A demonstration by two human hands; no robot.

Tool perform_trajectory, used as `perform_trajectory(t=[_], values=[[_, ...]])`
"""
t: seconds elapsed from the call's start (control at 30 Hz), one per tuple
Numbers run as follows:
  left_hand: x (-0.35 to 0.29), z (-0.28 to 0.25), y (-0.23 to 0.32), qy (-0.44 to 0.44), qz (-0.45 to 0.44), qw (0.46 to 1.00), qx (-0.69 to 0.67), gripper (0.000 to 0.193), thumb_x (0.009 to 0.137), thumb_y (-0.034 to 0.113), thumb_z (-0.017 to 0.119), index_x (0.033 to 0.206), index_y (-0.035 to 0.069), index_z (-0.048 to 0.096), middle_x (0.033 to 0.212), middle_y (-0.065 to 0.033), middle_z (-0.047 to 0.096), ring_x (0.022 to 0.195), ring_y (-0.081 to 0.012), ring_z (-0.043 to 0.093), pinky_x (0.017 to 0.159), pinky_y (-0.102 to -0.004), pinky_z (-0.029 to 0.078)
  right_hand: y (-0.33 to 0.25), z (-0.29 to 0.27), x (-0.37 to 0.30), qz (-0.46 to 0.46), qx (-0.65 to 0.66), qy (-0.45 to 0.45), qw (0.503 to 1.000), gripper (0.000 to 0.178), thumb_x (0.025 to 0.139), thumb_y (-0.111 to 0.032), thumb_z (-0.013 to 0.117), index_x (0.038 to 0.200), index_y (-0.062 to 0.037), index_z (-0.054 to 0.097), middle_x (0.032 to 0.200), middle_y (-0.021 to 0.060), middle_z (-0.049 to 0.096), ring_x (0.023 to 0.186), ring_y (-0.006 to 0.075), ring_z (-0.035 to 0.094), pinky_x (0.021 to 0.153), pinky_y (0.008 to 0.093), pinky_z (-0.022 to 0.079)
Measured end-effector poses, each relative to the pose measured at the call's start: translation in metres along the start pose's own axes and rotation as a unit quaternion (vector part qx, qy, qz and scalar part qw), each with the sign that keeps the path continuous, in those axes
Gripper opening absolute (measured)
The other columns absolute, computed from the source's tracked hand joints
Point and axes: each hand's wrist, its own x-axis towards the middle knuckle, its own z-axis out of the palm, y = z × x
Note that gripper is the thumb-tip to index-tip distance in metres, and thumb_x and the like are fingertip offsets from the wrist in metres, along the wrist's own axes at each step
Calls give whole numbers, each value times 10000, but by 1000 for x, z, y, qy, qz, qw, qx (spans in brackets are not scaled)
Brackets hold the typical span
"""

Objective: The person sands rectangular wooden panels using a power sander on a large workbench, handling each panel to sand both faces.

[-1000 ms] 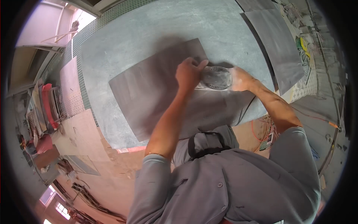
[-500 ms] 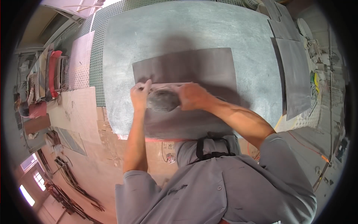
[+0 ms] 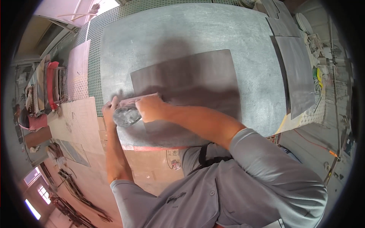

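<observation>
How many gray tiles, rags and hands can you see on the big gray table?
Gray tiles: 3 (one under the hands, two at the far right edge)
Rag: 1
Hands: 2, left hand and right hand
Total: 6

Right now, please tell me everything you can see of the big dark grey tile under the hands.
The dark grey tile is a large, flat, matte rectangle, looking like stone or ceramic. It lies slightly skewed on the grey worktable. At its near-left corner the left hand and right hand press a greyish pad against it. The person's shadow darkens its near side.
</observation>
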Motion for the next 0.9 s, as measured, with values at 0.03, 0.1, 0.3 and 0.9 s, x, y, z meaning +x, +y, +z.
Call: perform_trajectory(t=[0.03, 0.1, 0.3, 0.9], values=[[4, 13, 2, -3, 1, 1000, -5, 472, 935, 354, 785, 664, -21, 691, 590, -13, 585, 587, -90, 478, 566, -321, 412, 9, -8, -9, 9, -4, 1, 1000, 289, 711, -103, 708, 975, 14, 724, 943, 229, 749, 906, 395, 736, 790, 503, 580], [-3, 52, 41, -22, 48, 998, -36, 490, 928, 368, 792, 654, -25, 687, 586, -9, 585, 587, -92, 479, 573, -314, 415, 38, -26, -35, 40, -13, 8, 999, 434, 721, -120, 705, 1132, 18, 707, 991, 233, 750, 945, 393, 734, 813, 501, 578], [-9, 180, 122, -65, 164, 983, 44, 506, 866, 477, 812, 705, 6, 717, 630, -147, 655, 562, -248, 567, 611, -393, 469, 100, -110, -144, 68, 26, 93, 993, 736, 732, -207, 761, 1443, -157, 576, 1050, 245, 736, 988, 399, 720, 839, 481, 573], [-15, 311, 226, -62, 109, 992, 29, 373, 899, 395, 672, 893, 28, 738, 850, -197, 722, 850, -441, 703, 769, -530, 557, 218, -228, -172, 222, -115, 30, 968, 413, 664, -211, 786, 985, 36, 703, 926, 281, 714, 931, 435, 702, 812, 467, 566]])
